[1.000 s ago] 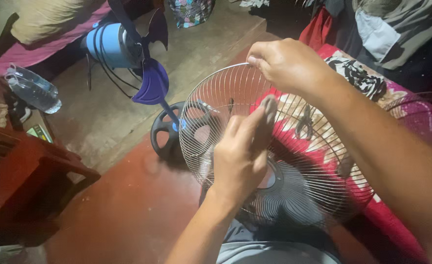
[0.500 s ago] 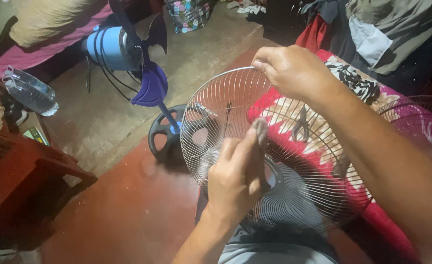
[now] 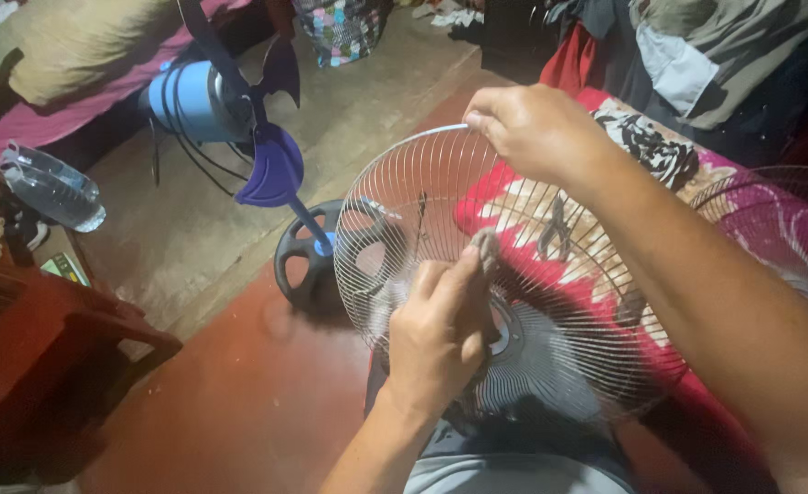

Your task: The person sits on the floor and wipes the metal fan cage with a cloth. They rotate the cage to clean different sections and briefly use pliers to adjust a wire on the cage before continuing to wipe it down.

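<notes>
A wire fan guard (image 3: 550, 302) was held upright at centre frame, its top rim pinched by the right hand (image 3: 536, 128), while the left hand (image 3: 440, 334) was pressed against its wires. A blue fan (image 3: 230, 110) was seen at upper left, a plastic bottle (image 3: 47, 187) at far left.

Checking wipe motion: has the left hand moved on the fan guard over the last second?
Yes. The left hand has slid down the fan guard, away from the right hand at the rim.
</notes>
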